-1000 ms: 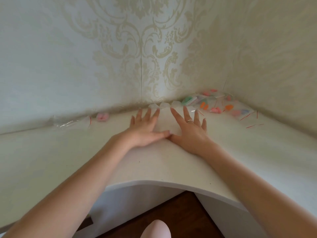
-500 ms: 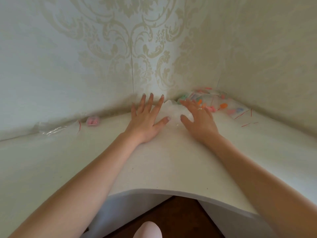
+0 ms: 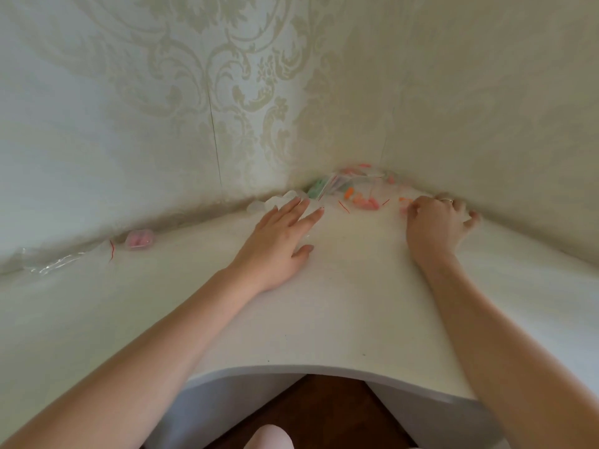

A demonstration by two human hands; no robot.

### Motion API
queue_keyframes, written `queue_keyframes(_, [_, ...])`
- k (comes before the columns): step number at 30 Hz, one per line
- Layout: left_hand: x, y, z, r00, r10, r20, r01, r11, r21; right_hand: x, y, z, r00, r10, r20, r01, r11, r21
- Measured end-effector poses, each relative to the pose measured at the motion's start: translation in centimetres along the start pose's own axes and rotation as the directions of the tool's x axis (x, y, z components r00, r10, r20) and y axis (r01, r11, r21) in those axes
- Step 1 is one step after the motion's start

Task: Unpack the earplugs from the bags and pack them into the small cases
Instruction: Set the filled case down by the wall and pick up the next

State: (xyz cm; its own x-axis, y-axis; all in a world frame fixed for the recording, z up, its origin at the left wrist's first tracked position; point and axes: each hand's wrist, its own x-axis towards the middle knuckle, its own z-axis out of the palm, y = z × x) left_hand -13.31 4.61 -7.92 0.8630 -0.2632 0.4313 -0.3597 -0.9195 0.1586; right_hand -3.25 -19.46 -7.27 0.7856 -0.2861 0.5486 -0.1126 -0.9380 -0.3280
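Observation:
A heap of clear bags with orange, pink and green earplugs point(image 3: 353, 189) lies in the far corner of the white desk point(image 3: 340, 303). Small clear cases point(image 3: 275, 202) sit in a row along the wall just left of the heap. My left hand point(image 3: 278, 241) lies flat on the desk, fingers straight, fingertips close to the cases. My right hand point(image 3: 437, 225) is at the right end of the heap with its fingers curled over a clear bag of pink earplugs point(image 3: 405, 209); the bag is mostly hidden under the hand. A closed case with pink earplugs point(image 3: 139, 238) sits far left by the wall.
An empty clear bag with a red strip point(image 3: 64, 260) lies at the far left against the wall. Patterned walls close the corner on both sides. The desk's front edge curves inward above a dark wooden floor point(image 3: 308, 413).
Both hands have left the middle of the desk. My right hand has gone right to the end of the bag heap and curled its fingers; my left hand stayed flat near the cases.

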Motion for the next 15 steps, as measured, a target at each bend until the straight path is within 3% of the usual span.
queue_keyframes(4, [0.2, 0.8, 0.1, 0.996, -0.038, -0.086, 0.018, 0.975, -0.222, -0.1, -0.5, -0.6, 0.995, 0.094, -0.045, -0.072, 0.93, 0.361])
queue_keyframes(6, [0.2, 1.4, 0.1, 0.989, -0.089, -0.114, 0.044, 0.935, -0.352, 0.0, -1.1, -1.1, 0.99, 0.126, -0.068, -0.054, 0.767, 0.639])
queue_keyframes(8, [0.2, 1.8, -0.1, 0.978, -0.148, -0.147, 0.065, 0.886, -0.458, -0.1, -2.0, -2.1, 0.993, 0.11, -0.033, -0.028, 0.506, 0.862])
queue_keyframes(11, [0.3, 2.3, -0.9, 0.937, -0.292, -0.193, 0.092, 0.738, -0.669, -1.4, -3.9, -3.5, 0.973, -0.116, 0.201, -0.172, 0.225, 0.959])
queue_keyframes(15, [0.8, 2.4, -1.3, 0.893, -0.446, -0.064, 0.21, 0.537, -0.817, -4.4, -6.3, -4.3, 0.768, -0.474, 0.431, -0.43, 0.119, 0.895])
